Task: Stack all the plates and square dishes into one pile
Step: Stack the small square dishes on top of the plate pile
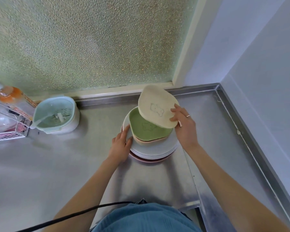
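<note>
A pile of dishes stands on the steel counter (57, 164): a pink plate (149, 160) at the bottom, white round plates (157, 148) above it, then a pink square dish (144, 141) and a green square dish (146, 126) on top. My right hand (184, 126) grips the right edge of a cream square dish (156, 106), held tilted over the green one. My left hand (121, 144) holds the left rim of the white plates.
A pale green strainer bowl (55, 114) with a white spoon sits at the left. Beside it stands a wire rack (8, 131) and an orange bottle (7, 94). Frosted glass (90, 42) runs behind the counter, a wall on the right. A black cable (74, 215) crosses the near edge.
</note>
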Demonstrator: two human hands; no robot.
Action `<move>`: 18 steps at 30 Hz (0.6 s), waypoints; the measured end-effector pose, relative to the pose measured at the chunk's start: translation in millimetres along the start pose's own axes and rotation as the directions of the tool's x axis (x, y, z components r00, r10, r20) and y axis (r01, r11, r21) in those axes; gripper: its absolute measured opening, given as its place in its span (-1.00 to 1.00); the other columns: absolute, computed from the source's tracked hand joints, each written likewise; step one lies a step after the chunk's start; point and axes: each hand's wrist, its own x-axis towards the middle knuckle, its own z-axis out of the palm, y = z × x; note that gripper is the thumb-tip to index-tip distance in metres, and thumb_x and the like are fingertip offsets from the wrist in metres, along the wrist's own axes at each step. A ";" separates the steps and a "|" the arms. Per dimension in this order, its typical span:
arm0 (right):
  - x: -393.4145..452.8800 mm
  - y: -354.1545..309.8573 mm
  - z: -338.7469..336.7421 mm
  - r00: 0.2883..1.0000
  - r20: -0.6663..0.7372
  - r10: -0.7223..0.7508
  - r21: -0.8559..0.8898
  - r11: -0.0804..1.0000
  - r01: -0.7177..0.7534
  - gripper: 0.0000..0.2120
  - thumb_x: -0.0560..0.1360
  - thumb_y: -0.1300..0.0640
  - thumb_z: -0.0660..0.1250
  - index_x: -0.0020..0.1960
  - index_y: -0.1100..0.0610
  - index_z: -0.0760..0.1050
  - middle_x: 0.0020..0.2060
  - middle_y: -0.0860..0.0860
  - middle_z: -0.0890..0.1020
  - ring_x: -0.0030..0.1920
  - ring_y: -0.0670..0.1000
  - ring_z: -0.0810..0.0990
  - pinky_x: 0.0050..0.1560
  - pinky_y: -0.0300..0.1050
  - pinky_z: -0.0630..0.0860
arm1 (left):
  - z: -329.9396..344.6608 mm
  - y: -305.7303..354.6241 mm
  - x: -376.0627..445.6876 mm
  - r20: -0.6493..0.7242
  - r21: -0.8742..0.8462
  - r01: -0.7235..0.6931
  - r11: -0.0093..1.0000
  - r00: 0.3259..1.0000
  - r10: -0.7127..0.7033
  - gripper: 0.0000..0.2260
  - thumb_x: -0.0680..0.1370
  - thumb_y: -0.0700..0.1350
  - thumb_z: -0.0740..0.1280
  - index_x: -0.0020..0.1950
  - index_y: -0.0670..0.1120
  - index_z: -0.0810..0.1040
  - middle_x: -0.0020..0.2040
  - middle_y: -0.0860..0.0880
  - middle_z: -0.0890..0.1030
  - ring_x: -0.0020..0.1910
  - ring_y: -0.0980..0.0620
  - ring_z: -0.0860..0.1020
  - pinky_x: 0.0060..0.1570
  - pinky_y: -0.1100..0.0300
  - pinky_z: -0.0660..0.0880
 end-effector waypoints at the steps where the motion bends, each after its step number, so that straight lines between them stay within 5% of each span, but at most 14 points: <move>1: -2.2 -5.0 0.1 0.999 0.044 0.030 0.012 0.999 -0.030 -0.76 0.35 0.56 0.22 -0.12 0.33 0.57 0.15 0.15 0.54 0.30 0.12 0.42 0.21 -0.15 0.36 | 0.1 -0.6 0.3 0.008 0.001 0.004 1.000 1.000 -0.004 -0.55 0.62 -0.02 0.08 0.51 0.14 0.07 0.42 -0.15 0.35 0.34 -0.24 0.31 0.35 -0.02 0.20; 4: -4.9 -13.2 0.6 0.983 0.168 0.075 -0.090 0.994 -0.060 -0.66 0.42 0.50 0.18 0.08 0.27 0.58 0.30 0.12 0.46 0.31 0.12 0.37 0.24 -0.25 0.27 | -1.6 -1.7 -0.4 0.036 0.005 0.022 1.000 0.999 -0.023 -0.54 0.60 0.06 0.06 0.50 0.13 0.11 0.38 -0.14 0.39 0.33 -0.23 0.33 0.33 -0.04 0.23; 8: -7.9 -12.8 1.2 0.984 0.172 0.047 -0.218 0.976 -0.008 -0.75 0.41 0.41 0.21 -0.33 0.12 0.48 0.19 -0.03 0.56 0.19 -0.05 0.48 0.21 -0.07 0.38 | -4.9 1.0 -1.6 0.050 -0.015 0.028 1.000 0.998 -0.027 -0.58 0.62 0.04 0.05 0.50 0.11 0.14 0.38 -0.16 0.38 0.32 -0.23 0.32 0.35 -0.06 0.22; 11: -9.7 -14.3 1.7 0.990 0.117 0.083 -0.225 0.973 -0.055 -0.77 0.37 0.44 0.27 -0.36 0.17 0.44 0.17 0.01 0.57 0.11 0.02 0.53 0.03 0.00 0.47 | -7.5 9.8 -1.5 0.005 -0.076 0.011 0.997 1.000 -0.010 -0.62 0.65 -0.03 0.01 0.48 0.05 0.21 0.40 -0.17 0.37 0.37 -0.19 0.31 0.37 0.00 0.17; 14: -5.6 -12.7 5.6 0.984 0.141 0.109 -0.239 0.968 -0.073 -0.84 0.41 0.43 0.24 -0.24 0.24 0.52 0.20 0.01 0.54 0.13 0.09 0.51 0.01 -0.18 0.42 | -10.6 20.2 -3.1 -0.078 -0.253 0.052 0.966 0.994 -0.074 -0.61 0.66 0.00 -0.03 0.46 -0.02 0.29 0.42 -0.12 0.38 0.41 -0.10 0.30 0.41 0.04 0.16; 18: -6.5 -9.3 6.7 0.987 0.119 0.105 -0.190 0.978 -0.081 -0.83 0.38 0.44 0.30 -0.20 0.23 0.60 0.24 0.15 0.55 0.15 0.15 0.56 0.05 -0.04 0.53 | -18.1 38.9 -0.1 -0.131 -0.547 0.037 0.836 0.983 -0.129 -0.47 0.55 0.27 -0.05 0.39 0.07 0.39 0.37 -0.02 0.46 0.39 -0.02 0.37 0.43 -0.05 0.24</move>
